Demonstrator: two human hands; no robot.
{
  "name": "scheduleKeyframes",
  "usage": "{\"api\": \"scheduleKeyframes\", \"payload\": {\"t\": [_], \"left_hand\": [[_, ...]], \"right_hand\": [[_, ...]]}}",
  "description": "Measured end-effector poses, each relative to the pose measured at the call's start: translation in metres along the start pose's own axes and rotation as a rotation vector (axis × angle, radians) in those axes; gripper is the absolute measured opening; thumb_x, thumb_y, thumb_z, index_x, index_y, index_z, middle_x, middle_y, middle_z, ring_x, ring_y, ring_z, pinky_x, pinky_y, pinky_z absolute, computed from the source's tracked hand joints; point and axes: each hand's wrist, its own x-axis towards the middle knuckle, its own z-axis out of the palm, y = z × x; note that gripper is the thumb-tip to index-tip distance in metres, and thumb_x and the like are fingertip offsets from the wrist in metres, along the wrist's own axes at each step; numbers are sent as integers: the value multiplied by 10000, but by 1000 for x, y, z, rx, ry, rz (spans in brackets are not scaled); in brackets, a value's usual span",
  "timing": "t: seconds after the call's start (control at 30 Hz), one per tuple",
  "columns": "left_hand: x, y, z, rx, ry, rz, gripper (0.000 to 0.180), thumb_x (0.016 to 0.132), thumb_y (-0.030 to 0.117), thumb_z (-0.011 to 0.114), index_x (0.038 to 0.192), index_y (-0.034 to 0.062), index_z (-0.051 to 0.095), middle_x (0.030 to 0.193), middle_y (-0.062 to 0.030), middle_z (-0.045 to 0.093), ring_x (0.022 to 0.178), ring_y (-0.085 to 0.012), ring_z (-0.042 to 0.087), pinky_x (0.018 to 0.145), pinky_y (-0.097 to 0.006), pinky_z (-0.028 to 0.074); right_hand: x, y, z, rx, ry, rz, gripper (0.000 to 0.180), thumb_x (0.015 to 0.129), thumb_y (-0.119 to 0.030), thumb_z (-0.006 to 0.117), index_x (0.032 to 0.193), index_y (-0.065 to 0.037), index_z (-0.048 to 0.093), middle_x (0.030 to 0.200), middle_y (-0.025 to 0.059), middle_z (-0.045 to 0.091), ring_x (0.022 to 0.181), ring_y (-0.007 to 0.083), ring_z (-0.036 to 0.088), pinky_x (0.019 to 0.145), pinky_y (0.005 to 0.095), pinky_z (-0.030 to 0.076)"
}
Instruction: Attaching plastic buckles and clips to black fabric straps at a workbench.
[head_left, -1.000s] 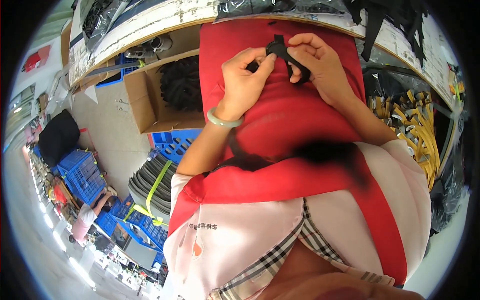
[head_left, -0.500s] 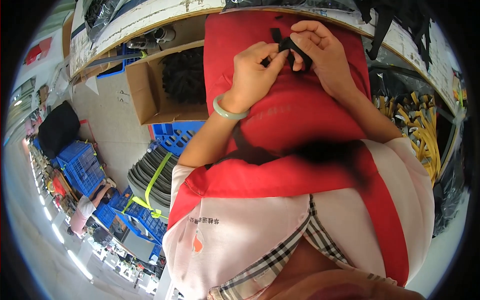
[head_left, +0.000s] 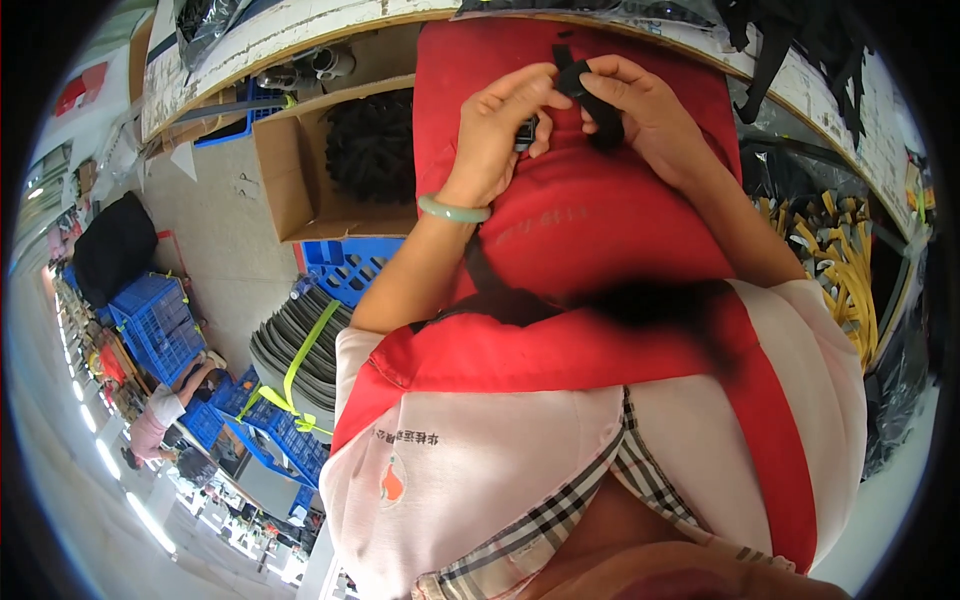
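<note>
While both hands pinch at twelve o'clock, the right hand (head_left: 650, 115) grips a black strap (head_left: 590, 95) and the left hand (head_left: 500, 125) a small dark buckle (head_left: 527, 130), seemingly unjoined. Beneath lies a red padded vest (head_left: 580, 230) against a workbench edge (head_left: 300, 30); at ten o'clock, a cardboard box (head_left: 290, 175); at eight, blue crates (head_left: 155, 320).

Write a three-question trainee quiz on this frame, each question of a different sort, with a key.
1. True or false: both hands are on the black strap at the top of the red padded piece.
2. Which wrist wears the pale green bangle? A) left B) right C) neither
3. Fill in: the open cardboard box on the floor holds a pile of ______ coloured items.

Key:
1. True. The left hand and right hand both pinch the strap.
2. A
3. black
</note>
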Motion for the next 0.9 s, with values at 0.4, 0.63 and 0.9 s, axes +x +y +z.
{"api": "scheduleKeyframes", "payload": {"t": [0.4, 0.63, 0.9], "left_hand": [[5, 4, 11, 31, 113, 81, 183, 879, 124, 672, 953, -43, 680, 752, -100, 674, 467, -85, 532, 371, -190, 367], [3, 0, 9, 175, 113, 241, 167, 883, 115, 666, 973, -24, 685, 692, -88, 672, 421, -58, 486, 366, -177, 353], [2, -1, 7, 73, 136, 165, 147, 872, 88, 675, 964, -26, 687, 690, -79, 664, 434, -50, 480, 374, -181, 357]], "right_hand": [[-10, -12, 12, -382, 129, -192, 173, 882, -112, 642, 1011, -14, 580, 705, 12, 585, 540, 53, 549, 461, 194, 452], [-5, -14, 19, -431, 111, -146, 252, 853, -97, 647, 1055, -13, 523, 688, 9, 559, 517, 65, 540, 449, 201, 454], [-4, -10, 15, -334, 56, -80, 336, 852, -81, 637, 1152, -10, 505, 679, 0, 538, 513, 71, 539, 440, 209, 452]]}}
